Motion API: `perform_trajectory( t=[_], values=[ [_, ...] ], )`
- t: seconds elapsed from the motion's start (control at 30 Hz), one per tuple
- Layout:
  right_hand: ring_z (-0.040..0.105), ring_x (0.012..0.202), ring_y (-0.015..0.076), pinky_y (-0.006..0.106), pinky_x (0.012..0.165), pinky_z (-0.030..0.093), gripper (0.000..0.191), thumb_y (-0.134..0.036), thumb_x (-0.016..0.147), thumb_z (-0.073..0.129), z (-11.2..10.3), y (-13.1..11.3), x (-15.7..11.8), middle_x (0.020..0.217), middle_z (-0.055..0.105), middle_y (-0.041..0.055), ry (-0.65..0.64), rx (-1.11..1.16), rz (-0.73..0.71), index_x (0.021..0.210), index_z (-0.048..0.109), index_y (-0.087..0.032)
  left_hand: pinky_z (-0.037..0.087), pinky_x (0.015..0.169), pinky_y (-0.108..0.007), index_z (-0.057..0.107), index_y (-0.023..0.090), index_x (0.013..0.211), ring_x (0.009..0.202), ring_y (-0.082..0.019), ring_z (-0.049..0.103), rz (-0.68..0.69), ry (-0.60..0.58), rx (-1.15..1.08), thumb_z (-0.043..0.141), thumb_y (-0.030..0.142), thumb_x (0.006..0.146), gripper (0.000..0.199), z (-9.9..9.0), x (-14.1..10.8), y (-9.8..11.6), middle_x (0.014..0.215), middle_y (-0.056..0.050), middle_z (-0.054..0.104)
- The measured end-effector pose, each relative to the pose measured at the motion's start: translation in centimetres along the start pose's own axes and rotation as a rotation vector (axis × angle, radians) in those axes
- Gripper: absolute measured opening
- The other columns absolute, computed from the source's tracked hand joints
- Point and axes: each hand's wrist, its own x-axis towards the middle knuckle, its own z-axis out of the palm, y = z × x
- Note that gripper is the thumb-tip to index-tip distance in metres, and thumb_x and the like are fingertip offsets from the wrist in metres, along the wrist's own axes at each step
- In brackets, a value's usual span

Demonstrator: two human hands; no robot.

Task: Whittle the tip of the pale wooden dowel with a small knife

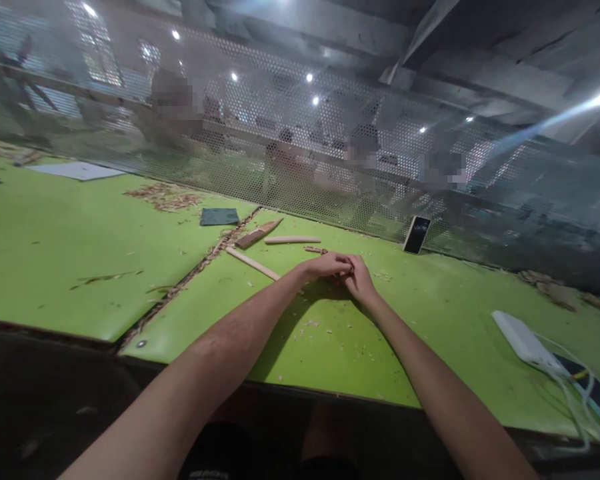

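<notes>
Left hand (329, 265) meets right hand (362, 279), fingers (345, 267) curled, any hold unclear. Phone (417, 235) propped at their two o'clock, perhaps for viewing.

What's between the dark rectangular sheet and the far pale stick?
In the head view, between the dark sheet and the far pale stick: the shaving-strewn table seam, then a pointed brown piece.

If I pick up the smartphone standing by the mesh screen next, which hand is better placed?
Your right hand, probably: it's nearer the standing smartphone, with your left hand farther off to its left. Whether either hand holds something is hard to tell.
</notes>
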Motion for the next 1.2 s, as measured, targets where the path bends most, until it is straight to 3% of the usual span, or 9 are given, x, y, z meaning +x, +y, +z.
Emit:
perform_trajectory(
  t=[0.43, 0.67, 0.9, 1.2],
  values=[
    [0.07, 0.104, 0.0359, 0.054, 0.097, 0.059, 0.033, -0.028, 0.075, 0.068, -0.1, -0.8, 0.0, 0.111, 0.075, 0.0132, 0.009, 0.012, 0.087, 0.106, 0.077, -0.024, 0.065, 0.103, -0.046, 0.068, 0.016, 0.135, 0.118, -0.025, 0.071, -0.034, -0.003, -0.003, 0.071, 0.043, 0.107, 0.039, -0.1, 0.3, 0.0, 0.135, -0.012, 0.069],
    [0.07, 0.099, 0.0298, 0.05, 0.096, 0.059, 0.035, -0.024, 0.069, 0.068, 0.4, -0.2, 0.3, 0.106, 0.077, 0.0075, 0.029, 0.009, 0.15, 0.102, 0.077, -0.026, 0.065, 0.102, -0.046, 0.068, 0.016, 0.136, 0.118, -0.025, 0.071, -0.055, 0.028, -0.031, 0.072, 0.043, 0.107, 0.04, 0.2, 0.1, 0.0, 0.135, -0.012, 0.069],
    [0.066, 0.093, 0.0244, 0.044, 0.091, 0.057, 0.021, -0.025, 0.079, 0.076, 0.8, 0.6, 0.0, 0.099, 0.073, 0.0052, 0.045, -0.044, 0.193, 0.099, 0.075, -0.021, 0.065, 0.1, -0.044, 0.07, 0.015, 0.132, 0.115, -0.025, 0.072, -0.076, 0.026, -0.041, 0.072, 0.043, 0.107, 0.037, 0.1, 0.3, -0.1, 0.132, -0.011, 0.071],
    [0.067, 0.093, 0.0216, 0.043, 0.09, 0.058, 0.022, -0.04, 0.094, 0.081, 0.9, 0.8, 0.0, 0.1, 0.071, 0.0042, 0.031, -0.024, 0.181, 0.102, 0.074, -0.02, 0.065, 0.098, -0.043, 0.07, 0.015, 0.13, 0.113, -0.024, 0.072, -0.093, 0.023, -0.054, 0.071, 0.043, 0.108, 0.036, 0.4, 0.0, 0.3, 0.129, -0.01, 0.071]
  ],
)
